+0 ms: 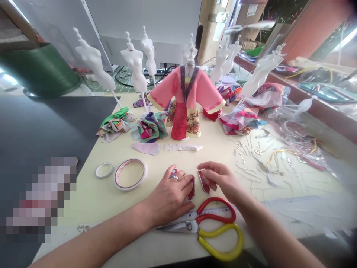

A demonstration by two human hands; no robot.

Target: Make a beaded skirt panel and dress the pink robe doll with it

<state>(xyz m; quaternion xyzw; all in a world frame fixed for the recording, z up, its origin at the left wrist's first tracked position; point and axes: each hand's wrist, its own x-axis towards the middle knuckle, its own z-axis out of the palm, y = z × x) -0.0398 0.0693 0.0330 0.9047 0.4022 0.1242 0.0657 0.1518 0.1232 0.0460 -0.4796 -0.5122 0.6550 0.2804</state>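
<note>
- Two narrow red strips edged with rhinestones [191,188] lie between the hands, one touching the left hand [169,197], the other [203,182] under the right hand [220,179].
- Both run lengthwise away from the person; the right strip slants.
- The left hand rests half-open over a small red piece [173,172].
- The right hand is loosely curled; whether it grips cannot be told.
- Nearby are two tape rolls [130,174] and one pair of scissors [216,227] lying on a ruler [212,214].
</note>
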